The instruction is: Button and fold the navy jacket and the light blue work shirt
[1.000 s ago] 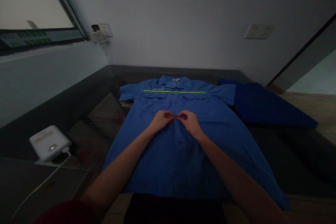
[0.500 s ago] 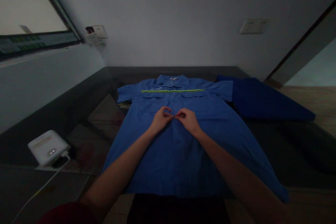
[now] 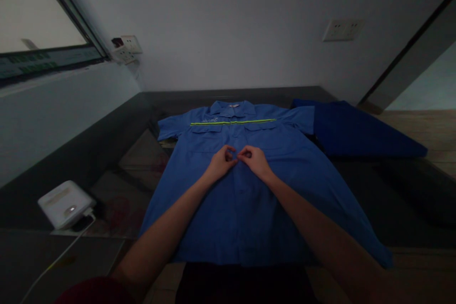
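A blue short-sleeved work shirt (image 3: 199, 199) lies spread front up, collar away from me, with a yellow-green stripe across the chest above two flap pockets. Both hands are at its middle front placket, below the pockets. My left hand (image 3: 221, 162) rests on the left of the placket, its fingers curled and a gap showing between thumb and index finger. Close beside it, my right hand (image 3: 255, 160) pinches thumb and fingertips together at the shirt's front edge. Any button there is too small to make out.
The shirt lies on a dark table (image 3: 356, 199). A darker blue folded cloth (image 3: 356, 130) is at the right, by the sleeve. On the left stands a white device (image 3: 66, 204) with a white cable (image 3: 67, 244). Wall sockets (image 3: 344, 30) are behind.
The thumb and index finger of my left hand have parted a little. My right hand keeps its pinch at almost the same place. The view has shifted slightly; the shirt lies as before.
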A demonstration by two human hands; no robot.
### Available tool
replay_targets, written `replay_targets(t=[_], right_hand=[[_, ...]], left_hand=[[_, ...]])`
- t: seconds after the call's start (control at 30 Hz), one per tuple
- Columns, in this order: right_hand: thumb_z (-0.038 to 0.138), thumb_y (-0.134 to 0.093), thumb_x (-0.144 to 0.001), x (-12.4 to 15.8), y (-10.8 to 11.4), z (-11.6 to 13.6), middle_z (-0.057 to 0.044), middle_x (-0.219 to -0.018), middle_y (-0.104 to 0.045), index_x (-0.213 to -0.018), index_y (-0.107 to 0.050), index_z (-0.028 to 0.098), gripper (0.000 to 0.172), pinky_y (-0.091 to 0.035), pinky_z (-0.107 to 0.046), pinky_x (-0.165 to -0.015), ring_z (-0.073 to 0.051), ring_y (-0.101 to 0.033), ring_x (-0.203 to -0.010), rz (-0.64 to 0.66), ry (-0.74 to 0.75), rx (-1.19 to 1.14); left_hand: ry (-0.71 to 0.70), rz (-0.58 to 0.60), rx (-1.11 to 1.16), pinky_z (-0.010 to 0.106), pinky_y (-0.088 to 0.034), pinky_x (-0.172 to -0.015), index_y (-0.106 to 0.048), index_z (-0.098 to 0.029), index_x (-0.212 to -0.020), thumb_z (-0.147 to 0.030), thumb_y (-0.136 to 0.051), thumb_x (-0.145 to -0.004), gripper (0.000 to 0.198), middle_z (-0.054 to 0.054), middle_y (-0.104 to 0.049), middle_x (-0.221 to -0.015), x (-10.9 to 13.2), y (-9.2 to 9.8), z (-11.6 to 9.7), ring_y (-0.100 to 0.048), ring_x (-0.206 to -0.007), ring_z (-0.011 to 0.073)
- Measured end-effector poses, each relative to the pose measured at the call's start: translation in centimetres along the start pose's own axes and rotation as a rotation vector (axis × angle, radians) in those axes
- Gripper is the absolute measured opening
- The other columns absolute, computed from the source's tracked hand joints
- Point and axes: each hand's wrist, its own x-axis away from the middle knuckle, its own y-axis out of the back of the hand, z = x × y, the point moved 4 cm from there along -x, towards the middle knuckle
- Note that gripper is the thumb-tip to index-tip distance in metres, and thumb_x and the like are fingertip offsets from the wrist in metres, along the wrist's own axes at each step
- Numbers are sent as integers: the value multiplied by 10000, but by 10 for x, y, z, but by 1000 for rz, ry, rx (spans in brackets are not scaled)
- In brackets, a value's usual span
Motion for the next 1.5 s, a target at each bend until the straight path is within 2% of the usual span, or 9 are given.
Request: replay_targets(t=[0.27, 0.6, 0.8, 1.17, 1.33, 1.43, 1.5], right_hand=[[206, -636, -707, -1, -1, -1, 3, -618, -626, -657, -617, 163, 68, -394, -236, -570, -123, -531, -568, -2, 32, -5], [210, -632, -707, -3, -4, -7, 5, -617, -602, -666, -592, 177, 66, -405, -251, -581, -132, -529, -570, -46, -21, -42], [229, -619, -710, -5, -5, -11, 23, -575, -578, -672, -574, 182, 75, -401, -251, -553, -129, -521, -532, 2, -49, -107], [259, -619, -699, -5, -4, -9, 34, -531, -541, -663, -567, 184, 98, -376, -239, -498, -121, -498, -493, 60, -31, -167], [283, -616, -715, -6, -1, -6, 21, -577, -567, -692, -614, 175, 110, -370, -239, -514, -120, -498, -519, 128, 48, -142], [287, -626, -713, -6, 3, -4, 11, -600, -586, -696, -642, 174, 116, -368, -242, -532, -123, -500, -544, 132, 110, -95], [296, -631, -708, -7, 4, -5, 10, -589, -587, -694, -652, 171, 127, -370, -244, -530, -124, -498, -536, 127, 94, -96]], left_hand=[[-5, -23, -87, 206, -396, -587, -577, -181, -983, -117, -665, -692, 311, -69, -542, -647, 0, 1, -1, -528, -612, 102], [-29, -45, -148, 215, -373, -580, -549, -201, -995, -97, -654, -689, 340, -83, -522, -629, 2, 0, -7, -525, -599, 113], [-4, -53, -163, 223, -370, -584, -535, -199, -1029, -90, -645, -697, 367, -86, -506, -621, 0, -3, -5, -522, -594, 117], [28, -5, -6, 203, -360, -573, -557, -175, -985, -47, -631, -675, 343, -96, -471, -592, -4, 0, -1, -476, -574, 94], [8, -2, -43, 204, -366, -569, -573, -168, -992, -42, -630, -678, 344, -90, -480, -593, -2, 1, -4, -489, -576, 99], [-19, -53, -120, 210, -382, -584, -592, -177, -982, -52, -635, -680, 330, -71, -517, -632, 1, 1, -7, -518, -603, 108], [-36, -95, -190, 217, -393, -596, -608, -193, -984, -73, -636, -693, 316, -54, -554, -667, 3, 1, -9, -543, -629, 119]])
